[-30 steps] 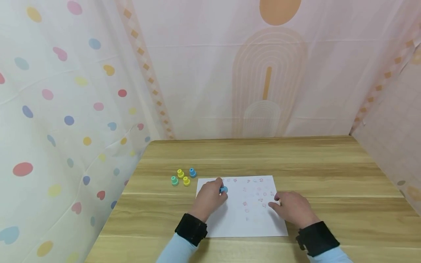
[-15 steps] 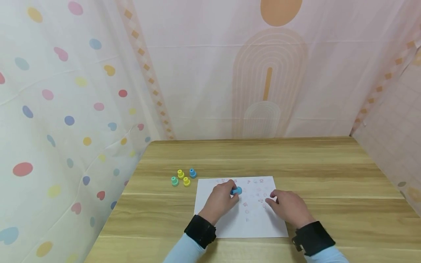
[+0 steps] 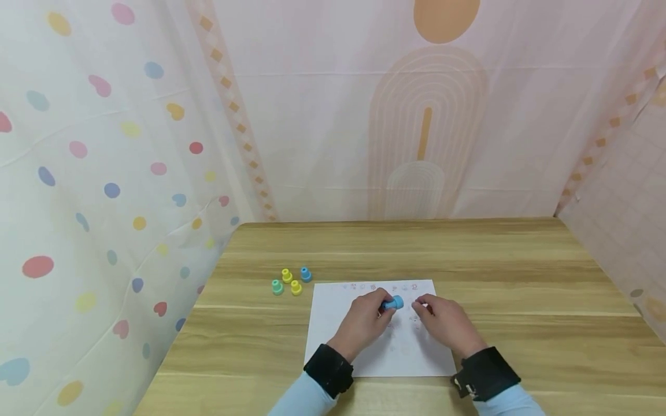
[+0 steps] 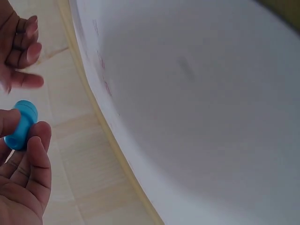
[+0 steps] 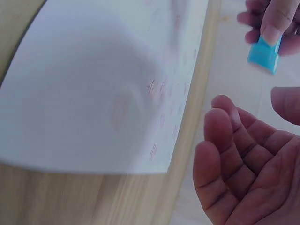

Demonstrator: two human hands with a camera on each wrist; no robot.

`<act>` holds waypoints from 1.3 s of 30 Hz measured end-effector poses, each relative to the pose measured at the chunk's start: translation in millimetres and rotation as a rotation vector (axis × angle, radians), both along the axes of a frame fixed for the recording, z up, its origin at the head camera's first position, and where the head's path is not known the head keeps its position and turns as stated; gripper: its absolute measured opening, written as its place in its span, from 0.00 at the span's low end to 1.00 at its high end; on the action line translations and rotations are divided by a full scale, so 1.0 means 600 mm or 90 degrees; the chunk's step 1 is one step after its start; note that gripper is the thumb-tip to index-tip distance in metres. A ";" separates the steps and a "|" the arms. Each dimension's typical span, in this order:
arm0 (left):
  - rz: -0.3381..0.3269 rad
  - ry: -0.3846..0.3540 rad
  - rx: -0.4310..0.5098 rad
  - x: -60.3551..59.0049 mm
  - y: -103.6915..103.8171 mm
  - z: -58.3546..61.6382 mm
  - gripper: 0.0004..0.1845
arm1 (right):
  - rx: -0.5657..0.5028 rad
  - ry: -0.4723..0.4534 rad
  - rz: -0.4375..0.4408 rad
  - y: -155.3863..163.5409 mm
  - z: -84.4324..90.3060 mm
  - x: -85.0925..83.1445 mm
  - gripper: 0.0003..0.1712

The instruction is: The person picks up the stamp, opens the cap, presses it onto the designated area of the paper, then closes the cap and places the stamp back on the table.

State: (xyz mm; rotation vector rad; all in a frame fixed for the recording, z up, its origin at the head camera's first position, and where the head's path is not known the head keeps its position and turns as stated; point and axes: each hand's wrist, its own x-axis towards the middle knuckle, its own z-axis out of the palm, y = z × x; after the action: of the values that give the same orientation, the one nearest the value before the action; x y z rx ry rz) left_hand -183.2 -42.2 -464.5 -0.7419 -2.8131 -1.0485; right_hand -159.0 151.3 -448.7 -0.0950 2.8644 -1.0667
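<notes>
blue plastic, a small stamp [image 3: 393,303] sits pinched between thumb and fingertips of the left hand [image 3: 363,321], held just above the white paper [image 3: 333,323] near its middle. the right hand [image 3: 442,323] is just beside it, fingers loosely spread and holding nothing, its fingertips near the stamp but apart from it.

four more stamps stand in a cluster on the counter [image 3: 468,254] off the paper's far left corner: a green one [image 3: 277,286], two yellow ones [image 3: 287,275] [image 3: 296,287] and a blue one [image 3: 306,274]. nothing lies between them and the left hand.

the far half of the counter and its right side are bare wood, so there is room there. patterned curtains [image 3: 104,173] close in the left, back and right edges.

faint pink and blue prints [image 3: 372,286] run along the paper's far edge; those under the hands are hidden. the wrist views are blurred: the paper's marks there are smears, and only part of each hand shows. black wrist straps [image 3: 329,370] cover both forearms' ends.
</notes>
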 end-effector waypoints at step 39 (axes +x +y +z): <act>-0.062 0.007 0.201 0.005 0.009 0.006 0.06 | -0.493 -0.178 0.019 -0.002 0.009 -0.002 0.16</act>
State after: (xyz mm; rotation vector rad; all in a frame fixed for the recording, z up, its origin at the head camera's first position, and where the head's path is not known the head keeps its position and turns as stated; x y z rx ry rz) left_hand -180.5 -36.7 -461.1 -0.8491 -2.5332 -1.4534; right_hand -160.4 149.9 -443.3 -0.0302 2.0599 -1.9298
